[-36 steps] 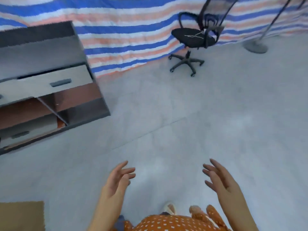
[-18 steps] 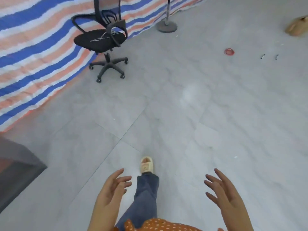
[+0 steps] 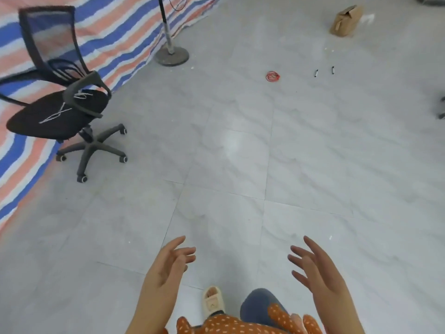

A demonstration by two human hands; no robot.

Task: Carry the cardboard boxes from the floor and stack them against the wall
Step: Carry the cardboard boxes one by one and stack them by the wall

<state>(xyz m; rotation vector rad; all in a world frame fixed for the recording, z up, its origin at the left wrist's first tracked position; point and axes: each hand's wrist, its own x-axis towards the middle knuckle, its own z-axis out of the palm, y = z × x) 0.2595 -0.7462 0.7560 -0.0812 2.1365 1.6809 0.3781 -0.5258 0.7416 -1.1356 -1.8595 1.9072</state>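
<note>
Walking empty-handed, the person holds the left hand (image 3: 168, 266) and right hand (image 3: 317, 273) out, fingers loosely spread, each grip holding nothing. One cardboard box (image 3: 345, 20) lies on the floor (image 3: 240, 165) toward one o'clock, well apart; reaching it comes next.

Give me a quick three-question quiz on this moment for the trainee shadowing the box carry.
1. True or false: the left hand holds a cardboard box.
2. Which lies nearest the red wire coil? A) office chair B) two black markers C) slipper
3. Fill in: the right hand's fingers are spread and hold ____.

Key: 1 false; 2 B; 3 nothing.
</note>
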